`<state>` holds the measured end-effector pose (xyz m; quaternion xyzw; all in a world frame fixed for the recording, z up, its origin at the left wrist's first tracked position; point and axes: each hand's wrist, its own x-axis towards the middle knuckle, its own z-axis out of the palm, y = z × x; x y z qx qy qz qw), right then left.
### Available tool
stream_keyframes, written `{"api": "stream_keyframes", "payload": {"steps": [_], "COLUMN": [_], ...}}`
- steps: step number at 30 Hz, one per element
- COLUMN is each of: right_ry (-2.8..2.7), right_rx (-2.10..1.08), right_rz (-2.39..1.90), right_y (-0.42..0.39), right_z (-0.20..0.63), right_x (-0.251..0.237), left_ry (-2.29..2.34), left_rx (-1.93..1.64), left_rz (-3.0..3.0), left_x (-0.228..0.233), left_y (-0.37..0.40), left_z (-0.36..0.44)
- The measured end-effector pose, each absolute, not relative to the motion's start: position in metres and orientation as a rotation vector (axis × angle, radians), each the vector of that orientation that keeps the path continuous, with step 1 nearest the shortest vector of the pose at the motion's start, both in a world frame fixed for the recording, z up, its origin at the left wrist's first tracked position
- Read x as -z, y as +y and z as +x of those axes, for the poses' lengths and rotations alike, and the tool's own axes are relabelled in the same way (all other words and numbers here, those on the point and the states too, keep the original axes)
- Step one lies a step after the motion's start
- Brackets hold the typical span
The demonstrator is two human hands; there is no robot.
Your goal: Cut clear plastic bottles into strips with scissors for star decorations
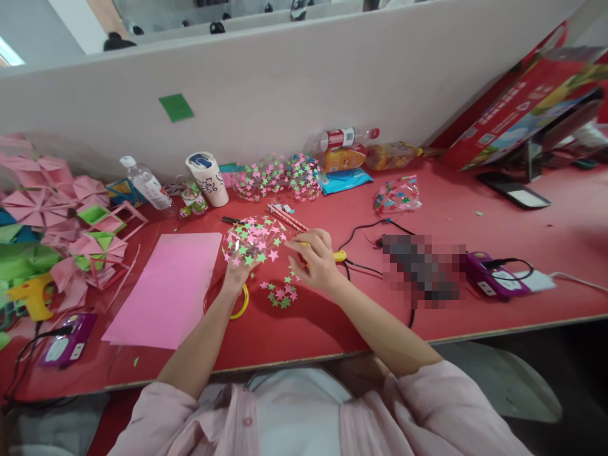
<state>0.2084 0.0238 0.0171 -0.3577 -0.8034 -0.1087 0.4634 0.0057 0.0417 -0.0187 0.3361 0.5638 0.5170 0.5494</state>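
A clear balloon covered with pink and green paper stars (pixel 254 239) sits on the red table (pixel 427 202) in front of me. My left hand (pixel 236 273) cups it from below on the near left side. My right hand (pixel 314 258) rests against the balloon's right side, fingers bent and fingertips on its surface. A small heap of loose pink and green stars (pixel 281 292) lies on the table just under my right wrist. A yellow ring (pixel 242 304) lies partly hidden under my left wrist.
A pink paper sheet (pixel 168 288) lies at left, with folded pink and green paper pinwheels (pixel 71 221) beyond. More star-covered balloons (pixel 278 177), a paper cup (pixel 209 178), bottles (pixel 145 182) and striped sticks (pixel 287 217) stand behind. Cables and purple devices (pixel 494 278) lie right; a white partition (pixel 304 95) backs the table.
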Motion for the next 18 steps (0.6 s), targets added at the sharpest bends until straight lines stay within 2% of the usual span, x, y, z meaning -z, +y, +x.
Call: {"api": "stream_keyframes", "payload": {"steps": [4, 8, 18], "right_ry": [-2.142, -2.332, -2.370], "right_rx": [0.024, -0.045, -0.237], "right_rz": [-1.286, -1.622, -1.587], "right_y": [0.031, 0.030, 0.009], "right_z": [0.232, 0.256, 0.276], "right_x": [-0.013, -0.002, 0.019], "left_ry": [1.304, 1.279, 1.376], "left_rx": [-1.340, -1.364, -1.350], "left_rz": [0.811, 0.830, 0.792], "left_x": [0.024, 0.029, 0.020], "left_y": [0.048, 0.051, 0.044], "left_z": [-0.001, -0.003, 0.006]}}
